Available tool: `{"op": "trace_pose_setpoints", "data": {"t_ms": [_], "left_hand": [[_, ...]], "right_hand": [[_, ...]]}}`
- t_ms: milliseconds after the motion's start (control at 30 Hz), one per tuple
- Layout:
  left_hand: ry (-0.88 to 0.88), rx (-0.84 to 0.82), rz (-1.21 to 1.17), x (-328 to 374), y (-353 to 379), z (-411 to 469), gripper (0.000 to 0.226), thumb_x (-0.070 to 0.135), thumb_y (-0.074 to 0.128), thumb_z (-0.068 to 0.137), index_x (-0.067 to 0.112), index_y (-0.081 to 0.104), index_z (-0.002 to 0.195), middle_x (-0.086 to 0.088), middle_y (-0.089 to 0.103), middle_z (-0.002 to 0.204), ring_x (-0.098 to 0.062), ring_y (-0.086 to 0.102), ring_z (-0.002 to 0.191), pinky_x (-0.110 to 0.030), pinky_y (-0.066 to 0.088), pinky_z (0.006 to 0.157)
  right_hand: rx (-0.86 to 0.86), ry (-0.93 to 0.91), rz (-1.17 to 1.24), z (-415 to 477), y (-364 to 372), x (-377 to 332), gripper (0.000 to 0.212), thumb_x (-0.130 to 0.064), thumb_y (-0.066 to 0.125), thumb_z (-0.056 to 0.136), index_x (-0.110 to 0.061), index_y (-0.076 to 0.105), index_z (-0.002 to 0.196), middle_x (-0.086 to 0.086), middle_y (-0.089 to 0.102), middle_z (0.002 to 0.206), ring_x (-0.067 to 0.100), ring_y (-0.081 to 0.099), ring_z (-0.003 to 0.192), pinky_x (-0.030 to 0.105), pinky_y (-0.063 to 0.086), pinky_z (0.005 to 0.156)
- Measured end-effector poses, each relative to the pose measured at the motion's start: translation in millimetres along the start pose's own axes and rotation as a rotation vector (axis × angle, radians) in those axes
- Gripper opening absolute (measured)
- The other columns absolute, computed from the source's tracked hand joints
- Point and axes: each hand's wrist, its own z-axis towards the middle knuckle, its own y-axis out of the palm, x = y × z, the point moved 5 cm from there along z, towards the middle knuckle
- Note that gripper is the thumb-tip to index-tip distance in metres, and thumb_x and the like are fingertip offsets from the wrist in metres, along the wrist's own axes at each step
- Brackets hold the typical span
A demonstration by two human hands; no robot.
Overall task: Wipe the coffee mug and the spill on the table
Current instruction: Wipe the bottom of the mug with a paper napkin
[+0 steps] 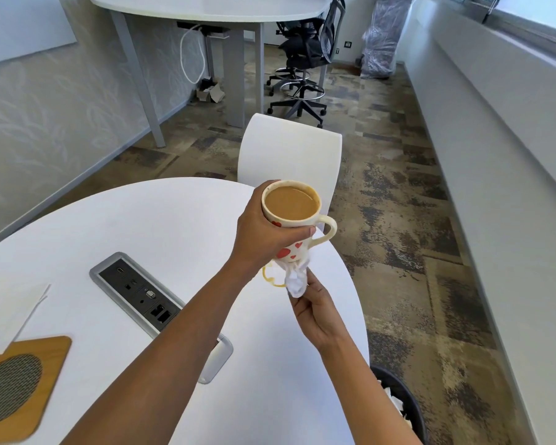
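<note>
The coffee mug (297, 220) is up off the table (142, 226), held level above the far right edge, nearly full of milky coffee. On the tabletop just below the mug lies a thin tan ring of spilled coffee (272, 279), partly hidden by the mug and the tissue, and it looks unwiped. So I judge the work to be in its first half: the underside of the mug is being dried now, and the ring on the table is left to do. Whether the mug's sides have had a wipe I cannot tell.

The left hand (264, 232) reaches in from the near left with the forearm stretched across the table, fingers wrapped round the far side of the mug and the thumb pressed on the near side; the handle points away to the right, free. The right hand (315, 311) comes up from beneath the mug, palm turned inward, pinching a crumpled white tissue (296, 279) in its fingertips and pressing its top against the mug's base. With the mug this full, a tilt would likely add to the spill.
</note>
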Motion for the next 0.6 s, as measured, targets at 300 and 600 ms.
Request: {"op": "trace_pose_setpoints", "data": {"t_ms": [300,600], "left_hand": [[-0.074,0.045,-0.049,1,-9,-4,0.083,0.043,0.083,0.046,0.037,0.044,0.120,0.015,0.055,0.118,-0.010,0.053,0.110,-0.039,0.052,0.091],[-0.038,0.062,-0.019,11,-7,-6,0.074,0.044,0.081,0.046,0.046,0.042,0.109,0.030,0.051,0.107,0.003,0.052,0.102,-0.030,0.051,0.088]], "right_hand": [[0.293,-0.137,0.060,1,-19,-15,0.035,0.010,0.036,0.094,-0.010,0.061,0.108,0.006,0.073,0.096,0.016,0.072,0.083,0.027,0.056,0.079],[0.136,-0.102,0.115,-5,17,-3,0.026,-0.016,0.049,0.095,-0.002,0.068,0.104,0.013,0.072,0.106,0.018,0.069,0.098,0.026,0.058,0.080]]}}
